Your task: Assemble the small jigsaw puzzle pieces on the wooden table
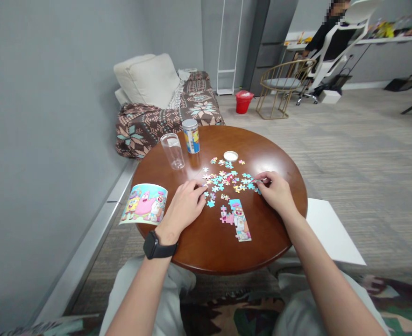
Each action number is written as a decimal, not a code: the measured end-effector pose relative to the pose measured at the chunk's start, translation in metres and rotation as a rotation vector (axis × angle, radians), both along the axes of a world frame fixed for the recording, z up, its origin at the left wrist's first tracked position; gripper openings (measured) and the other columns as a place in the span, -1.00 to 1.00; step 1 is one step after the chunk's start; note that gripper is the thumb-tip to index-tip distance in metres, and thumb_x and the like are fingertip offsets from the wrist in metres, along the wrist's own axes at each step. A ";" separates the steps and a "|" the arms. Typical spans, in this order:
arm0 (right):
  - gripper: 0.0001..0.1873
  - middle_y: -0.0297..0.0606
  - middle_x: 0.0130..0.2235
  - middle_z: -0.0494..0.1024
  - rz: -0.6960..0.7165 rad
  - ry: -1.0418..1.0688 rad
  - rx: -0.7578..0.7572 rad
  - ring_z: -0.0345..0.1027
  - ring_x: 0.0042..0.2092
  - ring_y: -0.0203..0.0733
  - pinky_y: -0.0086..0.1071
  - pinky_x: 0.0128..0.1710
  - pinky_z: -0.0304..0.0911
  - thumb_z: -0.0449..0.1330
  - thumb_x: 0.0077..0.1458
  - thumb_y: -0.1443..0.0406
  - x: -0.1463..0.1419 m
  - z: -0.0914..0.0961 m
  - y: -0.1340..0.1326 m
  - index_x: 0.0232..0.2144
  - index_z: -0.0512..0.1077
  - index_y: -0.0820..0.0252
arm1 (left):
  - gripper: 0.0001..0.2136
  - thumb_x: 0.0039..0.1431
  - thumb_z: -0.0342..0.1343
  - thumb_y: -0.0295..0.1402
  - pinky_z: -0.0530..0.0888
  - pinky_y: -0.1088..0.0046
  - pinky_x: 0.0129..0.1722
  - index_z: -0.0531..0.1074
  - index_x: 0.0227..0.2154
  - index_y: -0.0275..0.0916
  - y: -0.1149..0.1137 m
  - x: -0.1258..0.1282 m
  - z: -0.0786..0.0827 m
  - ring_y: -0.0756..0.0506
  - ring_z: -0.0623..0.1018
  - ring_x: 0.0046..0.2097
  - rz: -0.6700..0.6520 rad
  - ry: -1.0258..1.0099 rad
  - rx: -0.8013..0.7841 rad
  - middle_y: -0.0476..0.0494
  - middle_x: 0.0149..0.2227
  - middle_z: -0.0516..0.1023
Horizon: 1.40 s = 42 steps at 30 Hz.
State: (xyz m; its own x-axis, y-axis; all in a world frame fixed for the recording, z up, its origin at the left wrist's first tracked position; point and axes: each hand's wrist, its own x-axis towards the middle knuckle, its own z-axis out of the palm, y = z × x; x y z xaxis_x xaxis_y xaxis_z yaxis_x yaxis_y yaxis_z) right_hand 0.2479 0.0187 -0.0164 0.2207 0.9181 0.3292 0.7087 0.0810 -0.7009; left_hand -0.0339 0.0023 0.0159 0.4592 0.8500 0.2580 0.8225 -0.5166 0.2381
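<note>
The left hand (pixel 187 204) rests with loosely bent fingers, thumb apart from forefinger, at the left edge of the loose puzzle pieces (pixel 220 180) on the round brown counter (pixel 206 254). Opposite, the right hand (pixel 278 192) pinches a small piece (pixel 252 181) above their right edge. A joined puzzle section (pixel 241 221) lies nearer the person, between both forearms. A picture sheet (pixel 145 205) lies left of the left hand.

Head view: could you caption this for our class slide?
Left hand and right hand flank loose jigsaw pieces on a round table, a joined section lying nearer.
</note>
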 end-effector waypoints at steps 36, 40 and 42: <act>-0.85 -0.22 -0.37 0.53 0.014 -0.012 -0.014 0.32 -0.38 -0.15 -0.26 -0.26 0.28 0.14 -0.07 0.26 0.000 -0.001 0.000 -0.44 0.50 0.13 | -0.71 0.29 -0.04 -0.48 0.43 0.23 0.14 0.46 0.00 -0.24 -0.001 -0.001 -0.004 -0.15 0.50 0.09 -0.013 -0.025 0.003 -0.22 0.05 0.51; -0.85 -0.22 -0.37 0.53 0.019 -0.006 -0.013 0.33 -0.37 -0.14 -0.26 -0.26 0.29 0.14 -0.07 0.27 0.000 0.000 -0.001 -0.43 0.50 0.13 | -0.72 0.29 -0.04 -0.48 0.43 0.21 0.15 0.45 -0.01 -0.26 0.001 0.000 -0.002 -0.16 0.49 0.11 -0.004 -0.032 -0.028 -0.22 0.07 0.51; -0.86 -0.23 -0.38 0.53 0.024 -0.001 -0.011 0.32 -0.37 -0.15 -0.26 -0.27 0.29 0.14 -0.07 0.28 -0.001 0.000 -0.001 -0.44 0.50 0.12 | -0.72 0.29 -0.04 -0.48 0.42 0.21 0.15 0.45 -0.01 -0.25 0.001 0.000 -0.002 -0.16 0.49 0.12 -0.004 -0.038 -0.036 -0.22 0.08 0.51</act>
State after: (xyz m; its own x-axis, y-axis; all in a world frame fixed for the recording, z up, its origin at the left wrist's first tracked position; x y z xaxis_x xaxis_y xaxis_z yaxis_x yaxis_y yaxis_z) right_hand 0.2471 0.0174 -0.0161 0.1986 0.9265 0.3196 0.7071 0.0904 -0.7013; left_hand -0.0337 0.0034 0.0139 0.4535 0.8571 0.2444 0.8103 -0.5107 0.2874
